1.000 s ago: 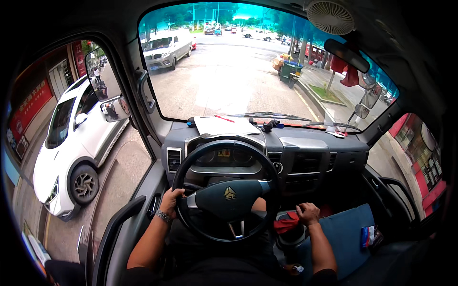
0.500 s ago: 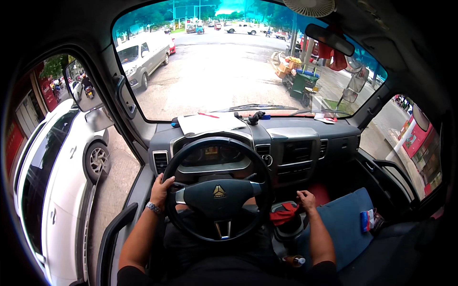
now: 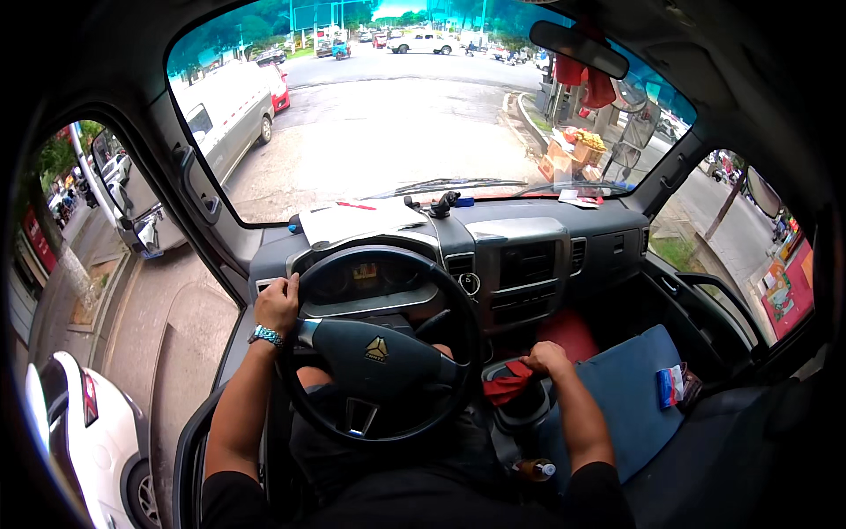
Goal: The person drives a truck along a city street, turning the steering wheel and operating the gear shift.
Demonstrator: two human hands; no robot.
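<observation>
My left hand [image 3: 278, 304] is closed round the upper left of the black steering wheel [image 3: 374, 348], which is turned a little clockwise. A metal watch [image 3: 265, 335] circles that wrist. To the right of the wheel, my right hand [image 3: 548, 355] is closed over the top of the gear lever, whose knob is hidden under the fingers. A red cloth [image 3: 508, 385] hangs at the lever beside this hand, above the dark lever base [image 3: 527, 410].
Papers [image 3: 352, 222] lie on the dashboard. A blue-and-white packet [image 3: 670, 387] rests on the passenger seat [image 3: 608, 397]; a bottle [image 3: 535, 469] lies beside it. Outside, a van [image 3: 231, 115] is ahead left, a white car [image 3: 88, 441] beside the door, and stacked boxes [image 3: 573, 159] ahead right.
The cab has moved forward: the white car has slid back, and the van and boxes are nearer. The wheel has turned clockwise, my left hand rising with it. My right hand has settled on the lever.
</observation>
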